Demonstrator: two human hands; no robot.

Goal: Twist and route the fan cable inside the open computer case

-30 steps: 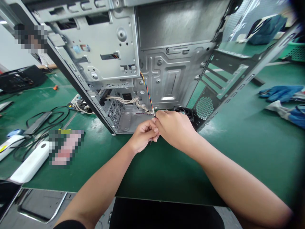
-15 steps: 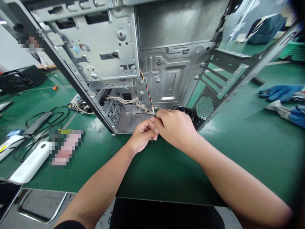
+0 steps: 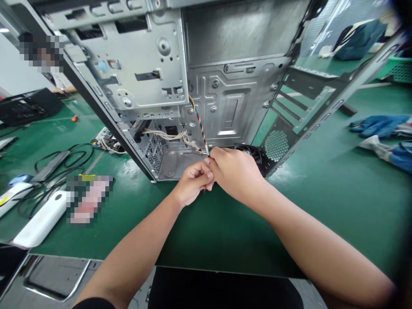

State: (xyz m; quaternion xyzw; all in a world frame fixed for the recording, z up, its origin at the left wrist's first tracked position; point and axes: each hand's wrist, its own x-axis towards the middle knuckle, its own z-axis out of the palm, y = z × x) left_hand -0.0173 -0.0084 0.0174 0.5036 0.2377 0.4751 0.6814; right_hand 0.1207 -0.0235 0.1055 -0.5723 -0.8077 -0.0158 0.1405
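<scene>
An open computer case (image 3: 238,101) stands on the green table, its bare metal inside facing me. From behind the drive bay plate a twisted multicolored cable (image 3: 200,122) runs down, ending in a white sleeve or plug at my fingers. My right hand (image 3: 236,171) pinches the cable's lower end, back of the hand toward me. Just left and below, my left hand (image 3: 192,182) is closed with thumb against curled fingers on the same cable end. The fingertips of both hands touch and hide the very tip. A small dark bit pokes out beneath them.
Beige wires (image 3: 170,135) and a black fan (image 3: 249,151) sit low in the case. On the left lie a white power strip (image 3: 41,219), black cords (image 3: 79,154) and a circuit board (image 3: 107,140). Blue gloves (image 3: 378,124) and a green basket (image 3: 397,68) are at the right.
Both hands stay at the cable end with barely any movement. The right hand has shifted very slightly; the case and cable look the same.
</scene>
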